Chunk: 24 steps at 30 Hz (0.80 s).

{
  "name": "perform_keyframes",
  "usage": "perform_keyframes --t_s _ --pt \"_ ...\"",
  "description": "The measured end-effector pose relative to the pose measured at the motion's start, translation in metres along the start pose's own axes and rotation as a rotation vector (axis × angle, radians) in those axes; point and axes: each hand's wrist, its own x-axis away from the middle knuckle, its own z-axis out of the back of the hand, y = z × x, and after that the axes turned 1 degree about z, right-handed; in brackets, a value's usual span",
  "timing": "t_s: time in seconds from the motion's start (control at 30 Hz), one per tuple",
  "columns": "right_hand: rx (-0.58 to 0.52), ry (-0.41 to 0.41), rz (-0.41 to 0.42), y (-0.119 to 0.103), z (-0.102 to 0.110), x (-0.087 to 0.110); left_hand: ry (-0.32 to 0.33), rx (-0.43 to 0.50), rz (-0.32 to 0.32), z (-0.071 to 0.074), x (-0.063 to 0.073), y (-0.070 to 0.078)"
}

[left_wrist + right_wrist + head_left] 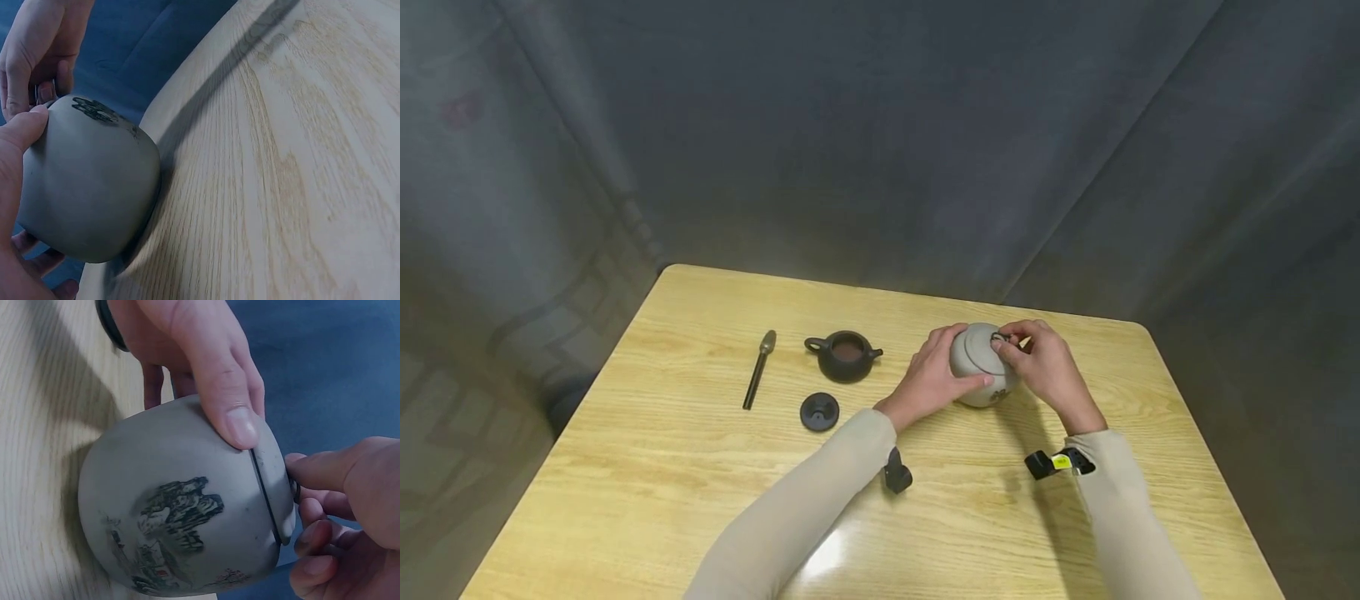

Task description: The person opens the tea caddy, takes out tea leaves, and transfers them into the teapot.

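- The jar [169, 494] is seen at about two o'clock on the table [647, 492], twelve being the far edge; whether its base sits flat cannot be told.
- The jar is held by the left hand [934, 377] from nine o'clock: the thumb is laid beside the lid seam, and the fingers are wrapped round the far side, mostly hidden there.
- The knob [295, 489] of the jar lid [278, 481] is pinched by the right hand [1047, 364] from three o'clock; most of the knob is covered by the fingertips.
- A dark seam is shown under the jar lid; whether it is fully seated cannot be made out.
- The painted landscape [181, 512] is shown plainly in the right wrist view, but is reduced to a small dark patch in the head view.
- The uncovered teapot [844, 372] is placed near twelve o'clock, spout toward three; its brown inside is seen, though whether liquid is held is unclear.
- The pot lid [819, 412] is set at seven o'clock from the teapot, just apart.
- The spoon [756, 379] is laid at nine o'clock from the teapot, its handle pointed toward seven.
- Both sleeves [808, 500] are cut off by the head view's lower edge.
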Motion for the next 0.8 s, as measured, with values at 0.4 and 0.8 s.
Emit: perform_keyframes --t_s 0.4,0.8 --pt "-0.112 -0.180 -0.093 0.005 0.015 -0.017 -0.017 -0.016 -0.001 0.001 0.000 0.001" --pt "-0.103 -0.191 -0.110 0.004 0.017 -0.022 -0.016 -0.021 0.000 0.000 -0.001 0.001"
